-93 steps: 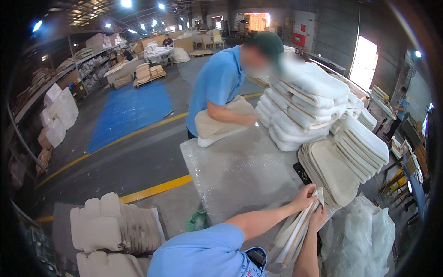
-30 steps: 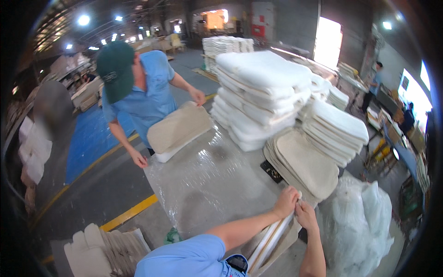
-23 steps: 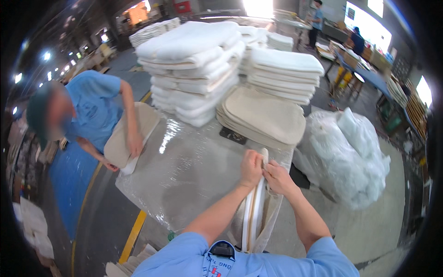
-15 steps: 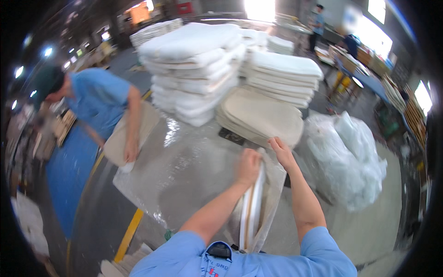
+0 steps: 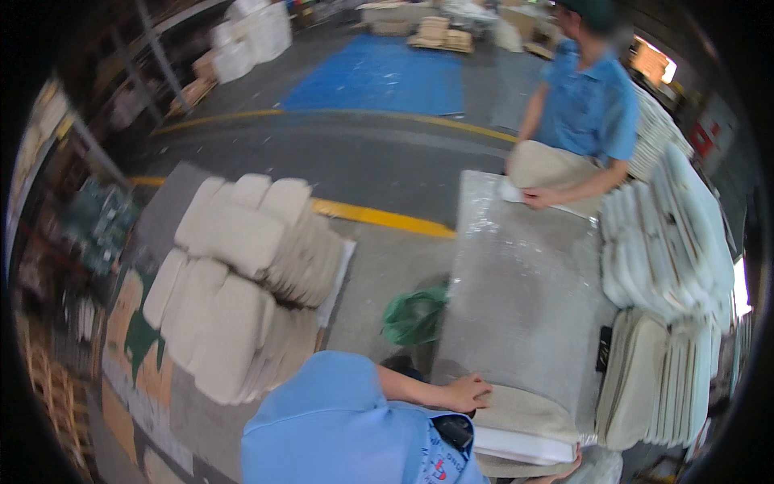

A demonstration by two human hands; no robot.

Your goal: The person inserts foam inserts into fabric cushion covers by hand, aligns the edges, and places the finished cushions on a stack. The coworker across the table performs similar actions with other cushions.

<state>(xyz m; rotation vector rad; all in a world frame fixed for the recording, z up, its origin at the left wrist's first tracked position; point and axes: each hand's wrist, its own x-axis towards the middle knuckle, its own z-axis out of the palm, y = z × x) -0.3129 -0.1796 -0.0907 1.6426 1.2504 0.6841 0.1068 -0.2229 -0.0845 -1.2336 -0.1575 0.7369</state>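
Observation:
A beige fabric pad (image 5: 520, 412) lies at the near end of the plastic-covered table, with a white layer (image 5: 524, 445) showing along its near side. My left hand (image 5: 466, 393) grips its left end with curled fingers. My right hand (image 5: 569, 465) shows only in part at the lower right, its fingers bent round the pad's right end. Across the table, a co-worker in a blue shirt holds another beige pad (image 5: 548, 169), with something white under one hand.
Clear plastic sheet (image 5: 524, 282) covers the table. Stacks of beige pads (image 5: 633, 379) and pale white pads (image 5: 669, 234) line its right side. To the left stand piled beige pads (image 5: 234, 234). A green bag (image 5: 414, 316) lies on the floor beside the table.
My view has swung left, bringing the left-hand pile and blue floor sheet into sight. My hands have moved apart to opposite ends of the pad. The co-worker stands more upright.

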